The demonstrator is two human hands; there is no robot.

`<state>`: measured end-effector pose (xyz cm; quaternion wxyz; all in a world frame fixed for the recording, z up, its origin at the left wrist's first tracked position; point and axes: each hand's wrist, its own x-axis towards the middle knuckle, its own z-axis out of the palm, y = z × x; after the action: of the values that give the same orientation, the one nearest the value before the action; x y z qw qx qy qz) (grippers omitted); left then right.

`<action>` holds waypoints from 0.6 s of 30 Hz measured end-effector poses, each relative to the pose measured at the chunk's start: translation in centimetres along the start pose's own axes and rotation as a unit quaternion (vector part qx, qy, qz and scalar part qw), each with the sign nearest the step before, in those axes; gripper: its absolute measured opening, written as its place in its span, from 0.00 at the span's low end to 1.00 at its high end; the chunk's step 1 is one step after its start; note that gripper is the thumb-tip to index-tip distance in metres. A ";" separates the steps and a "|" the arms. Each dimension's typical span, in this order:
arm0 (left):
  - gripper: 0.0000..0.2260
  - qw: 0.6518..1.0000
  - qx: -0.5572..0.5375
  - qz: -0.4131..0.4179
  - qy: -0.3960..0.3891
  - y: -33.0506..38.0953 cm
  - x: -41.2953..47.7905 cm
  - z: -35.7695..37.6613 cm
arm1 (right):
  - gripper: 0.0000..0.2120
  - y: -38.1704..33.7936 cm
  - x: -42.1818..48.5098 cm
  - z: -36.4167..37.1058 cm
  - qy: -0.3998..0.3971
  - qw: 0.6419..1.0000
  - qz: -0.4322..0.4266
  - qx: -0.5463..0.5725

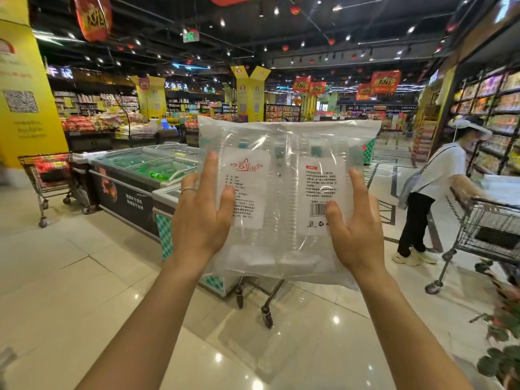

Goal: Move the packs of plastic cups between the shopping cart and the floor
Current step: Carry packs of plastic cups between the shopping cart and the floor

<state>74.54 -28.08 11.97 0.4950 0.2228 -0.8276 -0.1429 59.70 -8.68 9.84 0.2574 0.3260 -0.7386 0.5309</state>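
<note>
A clear pack of plastic cups [284, 192], with two stacks side by side and white printed labels, is held upright at chest height in front of me. My left hand [199, 218] grips its left side, thumb on the near face and a ring on one finger. My right hand [357, 229] grips its right side, thumb beside the barcode. Below and behind the pack, only the lower frame and wheels of the shopping cart [266, 313] show; its basket is hidden by the pack. The glossy tiled floor [84, 291] lies all around.
Chest freezers [146, 167] stand just left of the cart. A person in a white shirt [439, 192] pushes another cart [489, 223] at the right. A third cart [47, 178] stands far left. Leafy flowers [503, 342] are at the lower right. Shelves line the right side.
</note>
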 end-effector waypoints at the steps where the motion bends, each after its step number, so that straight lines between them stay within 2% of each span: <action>1: 0.29 1.000 0.000 -0.001 -0.002 -0.2 1.0 1.6 | 0.29 1.3 1.3 0.8 -0.001 1.000 0.000 0.001; 11: 0.29 0.999 0.016 -0.029 -0.008 -0.6 11.5 17.2 | 0.30 13.7 15.1 7.8 -0.015 1.000 0.005 0.003; 18: 0.29 0.999 0.012 -0.033 -0.009 -1.9 16.9 25.2 | 0.29 19.6 21.5 11.0 -0.035 0.999 0.005 0.000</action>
<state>45.84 -37.92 12.03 0.4800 0.2543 -0.8259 -0.1511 30.47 -19.24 10.07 0.2285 0.3409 -0.7488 0.5204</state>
